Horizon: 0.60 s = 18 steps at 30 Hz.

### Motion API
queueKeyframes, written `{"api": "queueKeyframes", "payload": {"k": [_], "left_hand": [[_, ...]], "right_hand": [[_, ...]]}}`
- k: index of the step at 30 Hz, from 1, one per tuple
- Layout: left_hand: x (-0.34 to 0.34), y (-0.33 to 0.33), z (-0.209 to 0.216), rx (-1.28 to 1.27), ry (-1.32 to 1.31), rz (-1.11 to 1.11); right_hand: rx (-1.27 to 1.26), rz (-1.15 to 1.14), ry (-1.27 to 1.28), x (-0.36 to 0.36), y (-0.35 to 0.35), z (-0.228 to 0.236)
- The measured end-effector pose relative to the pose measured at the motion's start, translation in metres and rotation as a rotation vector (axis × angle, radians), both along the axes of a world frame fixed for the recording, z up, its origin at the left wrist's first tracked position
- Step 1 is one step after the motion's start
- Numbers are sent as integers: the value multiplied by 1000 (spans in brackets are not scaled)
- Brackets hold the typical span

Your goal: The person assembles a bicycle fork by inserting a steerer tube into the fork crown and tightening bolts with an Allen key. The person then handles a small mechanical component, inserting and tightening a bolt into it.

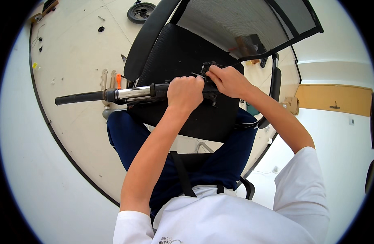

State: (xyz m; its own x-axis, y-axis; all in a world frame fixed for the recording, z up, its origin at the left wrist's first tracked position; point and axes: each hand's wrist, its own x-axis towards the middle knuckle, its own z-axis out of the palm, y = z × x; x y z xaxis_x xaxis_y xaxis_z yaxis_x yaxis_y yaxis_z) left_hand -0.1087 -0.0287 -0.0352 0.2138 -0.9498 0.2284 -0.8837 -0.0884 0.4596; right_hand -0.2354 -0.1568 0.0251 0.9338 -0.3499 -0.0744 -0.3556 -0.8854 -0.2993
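Black-and-silver shaft (134, 93) partly behind left fingers (187, 83)

This looks like a plain office-type room doubling as an improvised workshop. A black mesh-backed office chair (183, 44) stands on pale floor tiles (81, 49) beside white walls (36, 175) and a light-brown door (337, 95), while a black-and-silver tubular assembly (132, 93), a black spoked wheel (140, 13) and an orange-handled tool (119, 81) suggest mechanical work.
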Motion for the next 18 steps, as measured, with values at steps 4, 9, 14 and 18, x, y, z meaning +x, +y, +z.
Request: {"api": "queueKeyframes", "payload": {"k": [4, 9, 14, 18], "left_hand": [[1, 1, 1, 16, -10, -6], [0, -1, -2, 0, -21, -1], [-1, -1, 0, 37, -21, 4], [1, -2, 4, 79, -8, 34]], "right_hand": [[-70, 71, -8, 0, -3, -3], [-73, 99, -29, -1, -11, -7], [-49, -26, 6, -5, 3, 4], [-25, -438, -193, -18, 22, 25]]}}
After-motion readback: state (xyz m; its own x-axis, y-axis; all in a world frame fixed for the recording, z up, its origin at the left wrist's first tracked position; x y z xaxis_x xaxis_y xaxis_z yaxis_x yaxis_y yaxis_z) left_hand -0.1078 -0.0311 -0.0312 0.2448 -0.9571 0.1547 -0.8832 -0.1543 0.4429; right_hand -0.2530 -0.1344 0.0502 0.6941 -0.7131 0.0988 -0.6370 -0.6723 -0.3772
